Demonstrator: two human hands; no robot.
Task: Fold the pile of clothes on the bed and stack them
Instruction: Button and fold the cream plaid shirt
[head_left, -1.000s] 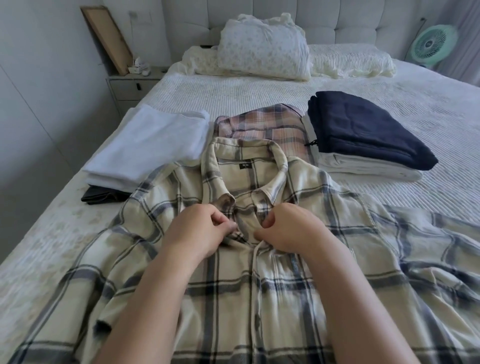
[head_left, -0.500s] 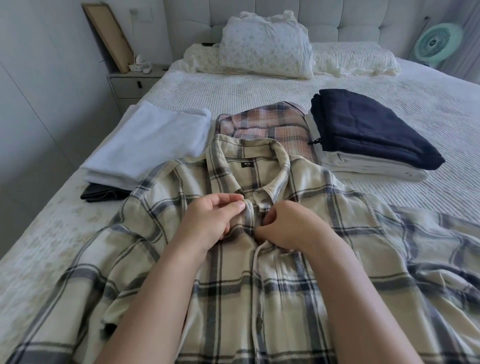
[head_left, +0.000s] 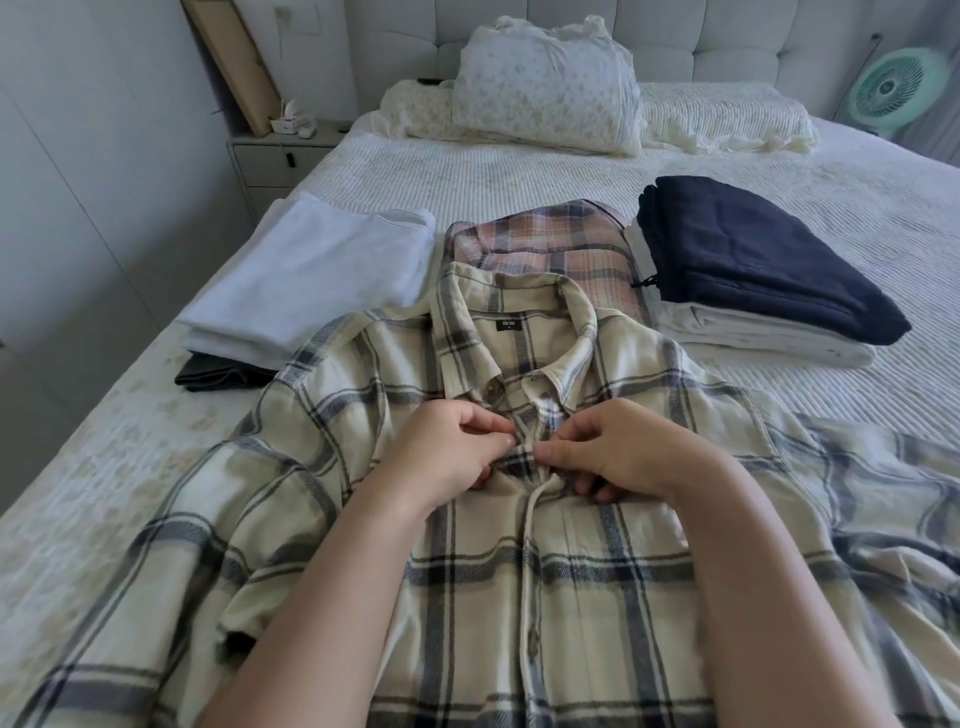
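Note:
A cream and grey plaid shirt (head_left: 597, 566) lies spread face up on the bed (head_left: 519, 176), collar pointing away from me. My left hand (head_left: 447, 454) and my right hand (head_left: 623, 452) both pinch the shirt's front placket just below the collar, fingertips nearly touching. Behind the collar lies a folded pink plaid garment (head_left: 545, 244). A folded white pile (head_left: 311, 270) on top of a dark garment (head_left: 218, 374) sits at the left. At the right a folded navy garment (head_left: 753, 254) rests on folded white clothes (head_left: 753, 340).
Pillows and a floral bundle (head_left: 545, 88) lie at the headboard. A white nightstand (head_left: 280, 156) with a leaning wooden frame (head_left: 234, 62) stands at the left of the bed. A green fan (head_left: 891, 91) stands at the far right. The bed's left edge runs along a wall.
Both hands slid slightly down the placket and closer together, from either side of the collar opening to pinching the same spot. The top collar button now shows.

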